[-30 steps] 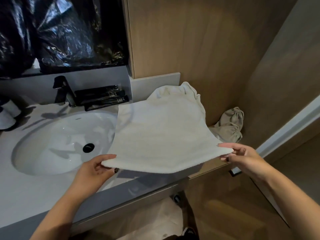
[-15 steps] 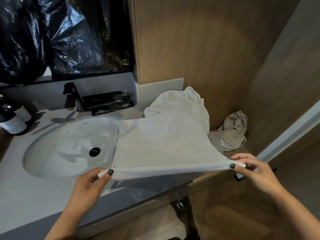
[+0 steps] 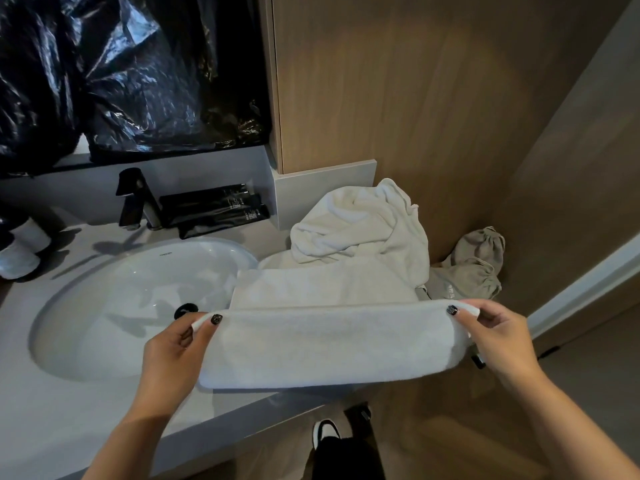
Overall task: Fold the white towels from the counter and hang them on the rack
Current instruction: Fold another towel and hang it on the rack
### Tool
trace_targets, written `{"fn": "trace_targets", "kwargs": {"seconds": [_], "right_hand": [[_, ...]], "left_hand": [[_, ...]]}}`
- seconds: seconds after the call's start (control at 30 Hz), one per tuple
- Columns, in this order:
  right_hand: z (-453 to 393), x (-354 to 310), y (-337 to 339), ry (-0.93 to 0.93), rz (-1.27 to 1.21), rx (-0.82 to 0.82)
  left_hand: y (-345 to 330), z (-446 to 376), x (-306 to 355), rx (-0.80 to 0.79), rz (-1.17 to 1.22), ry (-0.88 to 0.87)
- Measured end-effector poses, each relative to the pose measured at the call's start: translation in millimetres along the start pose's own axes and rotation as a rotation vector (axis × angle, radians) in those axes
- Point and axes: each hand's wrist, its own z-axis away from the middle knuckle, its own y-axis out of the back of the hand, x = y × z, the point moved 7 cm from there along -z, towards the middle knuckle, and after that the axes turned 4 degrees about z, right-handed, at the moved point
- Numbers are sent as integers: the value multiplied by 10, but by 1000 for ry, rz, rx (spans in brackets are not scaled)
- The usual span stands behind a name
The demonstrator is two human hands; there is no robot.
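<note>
Two hands on one white towel (image 3: 329,344): left hand (image 3: 176,351) pinches its left top corner, right hand (image 3: 498,341) pinches the right one, thumbs on top. It's stretched out over the counter's (image 3: 69,420) front edge. One more crumpled towel (image 3: 360,230) sits at the counter's back right corner, beside one sink (image 3: 138,306). Two beige pouches (image 3: 471,268) just right of it.

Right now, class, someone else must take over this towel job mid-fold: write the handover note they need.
Left hand pinches the left end of the white towel; right hand pinches the right end. The towel is doubled over, held stretched above the counter edge beside the sink.
A crumpled towel waits on the counter behind it.
Done: first fold under way.
Left: finish folding, hang it, then the crumpled one. No rack is in view.
</note>
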Motion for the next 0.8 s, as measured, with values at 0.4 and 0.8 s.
{"fn": "trace_targets", "kwargs": {"seconds": [0.4, 0.8], "right_hand": [[-968, 247, -503, -57, -73, 41], [-1440, 558, -841, -270, -255, -161]], "left_hand": [[-395, -1076, -375, 23, -179, 70], [-762, -1549, -930, -12, -151, 365]]}}
